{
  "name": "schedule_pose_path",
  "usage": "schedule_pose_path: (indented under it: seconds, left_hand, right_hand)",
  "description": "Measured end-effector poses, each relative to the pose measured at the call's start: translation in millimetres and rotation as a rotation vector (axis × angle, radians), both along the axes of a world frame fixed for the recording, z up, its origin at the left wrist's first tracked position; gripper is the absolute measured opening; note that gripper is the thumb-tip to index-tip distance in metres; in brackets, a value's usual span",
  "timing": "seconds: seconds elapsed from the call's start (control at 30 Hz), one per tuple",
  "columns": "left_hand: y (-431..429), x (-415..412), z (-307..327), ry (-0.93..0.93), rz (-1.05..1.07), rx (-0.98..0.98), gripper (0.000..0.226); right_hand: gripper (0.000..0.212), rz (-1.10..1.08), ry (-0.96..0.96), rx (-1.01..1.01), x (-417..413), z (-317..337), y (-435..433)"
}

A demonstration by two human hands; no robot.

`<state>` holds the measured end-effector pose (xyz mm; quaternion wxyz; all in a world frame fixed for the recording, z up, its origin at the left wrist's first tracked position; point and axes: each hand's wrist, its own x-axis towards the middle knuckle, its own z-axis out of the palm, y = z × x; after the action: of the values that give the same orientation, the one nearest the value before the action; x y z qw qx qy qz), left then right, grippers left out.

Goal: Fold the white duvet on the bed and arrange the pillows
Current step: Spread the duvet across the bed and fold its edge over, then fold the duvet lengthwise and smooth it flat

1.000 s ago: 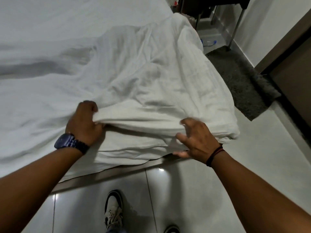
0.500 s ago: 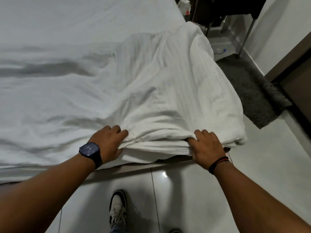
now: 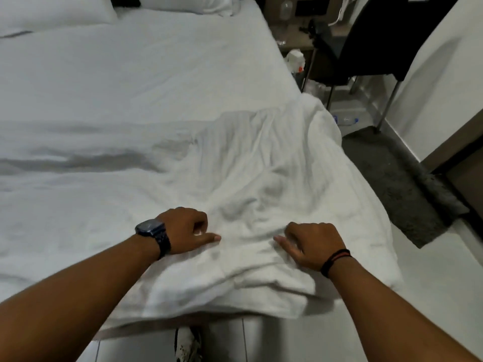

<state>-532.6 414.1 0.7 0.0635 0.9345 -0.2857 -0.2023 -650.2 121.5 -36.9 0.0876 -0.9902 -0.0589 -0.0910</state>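
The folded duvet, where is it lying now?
The folded duvet lies on the bed's near right corner, under both hands, beside the dark rug.

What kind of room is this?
Most likely a bedroom, maybe in a hotel. There is a big bed with white pillows at the far end, a rumpled white duvet under the person's hands, and a dark chair beside the bed.

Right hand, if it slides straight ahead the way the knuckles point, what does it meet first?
The right hand rests on the folded white duvet, pointing up the bed. Going straight on, it would likely push into the duvet's rumpled ridges first; nothing else seems to lie in that line before the pillow, though depth is unclear.
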Motion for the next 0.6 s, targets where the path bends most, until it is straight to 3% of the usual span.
schedule_pose_path:
  seconds: [0.07, 0.2, 0.33, 0.5, 0.6]
  left_hand:
    - [3.6, 43.9, 0.9, -0.107, 0.057, -0.058, 0.072]
    - [13.3, 141.6, -9.6, -0.216, 0.162, -0.097, 0.040]
    - [30.1, 240.5, -19.6, -0.248, 0.311, -0.201, 0.044]
    - [31.5, 346.6, -36.4, -0.229, 0.280, 0.070, 0.071]
    - [23.3, 382.1, -58.6, -0.119, 0.314, 0.208, 0.087]
  right_hand:
    - [0.052, -0.113, -0.096, 0.022, 39.5, 3.3, 0.0]
    - [0.048, -0.360, -0.082, 0.073, 136.0, -1.3, -2.6]
    - [0.034, -0.414, -0.010, 0.005, 236.2, -14.6, -11.2]
    - [0.060, -0.532, 0.090, 0.062, 337.6, -18.3, -44.8]
    - [0.091, -0.544, 0.140, -0.115, 383.8, -22.3, -73.0]
